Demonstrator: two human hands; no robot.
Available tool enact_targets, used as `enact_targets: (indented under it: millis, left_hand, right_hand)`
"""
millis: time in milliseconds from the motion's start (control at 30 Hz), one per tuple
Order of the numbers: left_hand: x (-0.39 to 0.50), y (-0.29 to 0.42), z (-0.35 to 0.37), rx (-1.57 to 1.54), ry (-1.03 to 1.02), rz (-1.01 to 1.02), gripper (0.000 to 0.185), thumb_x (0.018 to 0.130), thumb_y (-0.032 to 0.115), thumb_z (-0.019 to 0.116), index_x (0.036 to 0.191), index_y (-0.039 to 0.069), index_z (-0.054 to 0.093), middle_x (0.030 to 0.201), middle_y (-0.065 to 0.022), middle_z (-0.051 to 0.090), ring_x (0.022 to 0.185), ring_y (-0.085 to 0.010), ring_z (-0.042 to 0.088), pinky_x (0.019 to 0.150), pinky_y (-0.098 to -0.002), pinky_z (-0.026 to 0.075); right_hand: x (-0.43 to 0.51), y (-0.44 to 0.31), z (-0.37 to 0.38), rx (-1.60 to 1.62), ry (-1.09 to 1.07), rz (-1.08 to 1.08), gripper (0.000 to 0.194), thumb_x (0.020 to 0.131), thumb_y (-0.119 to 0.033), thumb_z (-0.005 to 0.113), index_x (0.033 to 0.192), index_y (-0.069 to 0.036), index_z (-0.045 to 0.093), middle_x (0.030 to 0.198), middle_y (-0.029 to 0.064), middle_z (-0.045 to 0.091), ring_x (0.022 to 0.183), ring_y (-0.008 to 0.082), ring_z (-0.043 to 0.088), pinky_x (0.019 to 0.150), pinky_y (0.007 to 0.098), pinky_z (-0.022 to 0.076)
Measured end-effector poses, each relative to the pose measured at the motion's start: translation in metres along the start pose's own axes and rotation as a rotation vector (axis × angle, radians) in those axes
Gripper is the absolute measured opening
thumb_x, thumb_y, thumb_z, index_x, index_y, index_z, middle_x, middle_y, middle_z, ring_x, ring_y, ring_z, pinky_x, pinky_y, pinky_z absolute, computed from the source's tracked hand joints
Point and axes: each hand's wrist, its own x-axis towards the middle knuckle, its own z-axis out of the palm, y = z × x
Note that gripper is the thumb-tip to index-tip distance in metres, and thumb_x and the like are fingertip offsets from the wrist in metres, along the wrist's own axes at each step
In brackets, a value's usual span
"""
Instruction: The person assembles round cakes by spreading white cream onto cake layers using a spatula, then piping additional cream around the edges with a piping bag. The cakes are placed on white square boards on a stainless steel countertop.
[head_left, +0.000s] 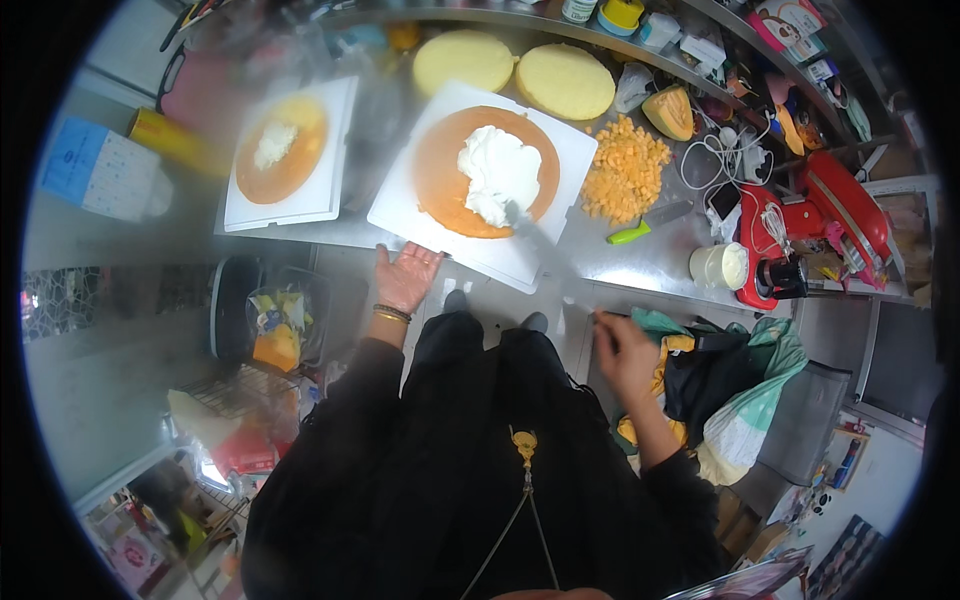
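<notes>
A round sponge cake layer (442, 161) lies on a white square board (480, 262), with a mound of white cream (500, 174) on it. My right hand (624, 352) grips a spatula (544, 244), partly blurred, whose tip touches the cream. My left hand (409, 276) is palm up with fingers apart at the board's near edge; whether it touches the board I cannot tell. On a second white board (337, 150) to the left lies another cake layer (281, 176) with a smaller dab of cream (275, 145). Two pale yellow sponge layers (463, 62) (566, 81) lie behind.
Diced orange melon (625, 169), a melon piece (667, 112) and a green-handled knife (630, 232) lie right of the board. Farther right stand a container of cream (718, 266) and a red stand mixer (825, 202). A shelf (517, 16) runs behind; a bin (285, 315) stands below left.
</notes>
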Motion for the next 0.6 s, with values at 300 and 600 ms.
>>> enact_targets:
  millis: [300, 600]
  left_hand:
    - [-0.012, -0.021, -0.002, -0.078, -0.089, -0.125, 0.095, 0.105, 0.075, 0.026, 0.156, -0.004, 0.037, 0.162, -0.0231, 0.042, 0.151, -0.0390, 0.038, 0.125, -0.0540, 0.032]
    - [-0.017, -0.027, 0.011, -0.024, -0.047, -0.125, 0.101, 0.103, 0.078, 0.021, 0.152, -0.008, 0.042, 0.157, -0.0217, 0.050, 0.148, -0.0359, 0.045, 0.122, -0.0493, 0.037]
  right_hand:
    - [-0.006, -0.024, 0.010, 0.345, -0.209, 0.492, 0.022, 0.096, -0.016, 0.074, 0.117, -0.011, 0.075, 0.095, 0.0120, 0.078, 0.077, 0.0251, 0.075, 0.069, 0.0305, 0.0559]
    - [-0.003, -0.005, 0.003, 0.315, -0.084, 0.471, 0.023, 0.095, -0.016, 0.074, 0.118, -0.014, 0.076, 0.090, 0.0111, 0.076, 0.072, 0.0317, 0.073, 0.066, 0.0362, 0.0573]
